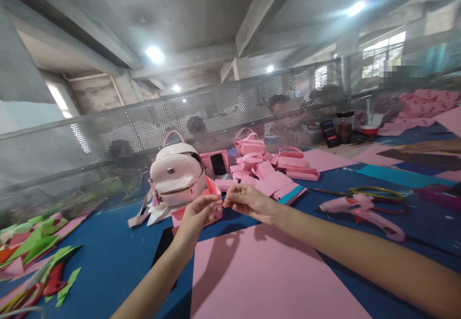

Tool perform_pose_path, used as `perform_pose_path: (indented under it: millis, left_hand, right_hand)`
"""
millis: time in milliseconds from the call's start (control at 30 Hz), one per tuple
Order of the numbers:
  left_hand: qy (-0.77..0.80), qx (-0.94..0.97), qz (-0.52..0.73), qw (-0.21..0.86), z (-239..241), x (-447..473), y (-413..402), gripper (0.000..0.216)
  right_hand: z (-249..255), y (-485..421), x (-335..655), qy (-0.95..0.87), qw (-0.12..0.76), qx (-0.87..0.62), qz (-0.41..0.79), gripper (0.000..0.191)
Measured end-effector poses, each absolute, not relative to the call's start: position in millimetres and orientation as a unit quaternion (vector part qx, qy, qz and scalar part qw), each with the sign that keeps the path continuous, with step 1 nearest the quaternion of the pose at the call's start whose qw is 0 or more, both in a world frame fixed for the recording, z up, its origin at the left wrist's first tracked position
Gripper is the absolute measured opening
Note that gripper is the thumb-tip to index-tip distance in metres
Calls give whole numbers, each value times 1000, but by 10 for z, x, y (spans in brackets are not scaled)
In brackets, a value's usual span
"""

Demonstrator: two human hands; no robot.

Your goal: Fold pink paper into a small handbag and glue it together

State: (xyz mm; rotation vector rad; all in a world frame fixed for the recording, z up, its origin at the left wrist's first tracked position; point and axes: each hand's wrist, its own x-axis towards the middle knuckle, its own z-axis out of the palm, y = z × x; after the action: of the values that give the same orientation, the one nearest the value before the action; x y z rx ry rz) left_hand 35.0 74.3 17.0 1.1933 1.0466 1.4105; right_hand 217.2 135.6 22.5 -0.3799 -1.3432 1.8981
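Note:
Both my arms reach out over a blue table [108, 256]. My left hand [197, 213] and my right hand [248, 200] meet fingertip to fingertip in front of a small pink paper box [212, 199]. Each hand is closed in a pinch; what the fingers hold is too small to make out. A large pink sheet [266, 276] lies flat under my forearms. Just behind the box stands a pale pink backpack [176, 175].
A pile of folded pink paper bags [273, 165] sits behind my right hand. A pink glue gun [360, 208] and scissors [378, 193] lie to the right. Green and red paper scraps [36, 252] cover the left edge. A perforated metal screen [216, 112] closes off the table's far side.

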Motion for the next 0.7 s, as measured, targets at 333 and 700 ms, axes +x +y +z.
perform_pose_path:
  millis: [333, 700]
  left_hand:
    - [429, 560, 541, 457, 236, 394, 663, 42]
    - [395, 662, 509, 384, 250, 541, 551, 36]
  right_hand:
    - [219, 1353, 2190, -566, 380, -202, 703, 47]
    - [219, 1384, 2183, -661, 418, -219, 583, 39]
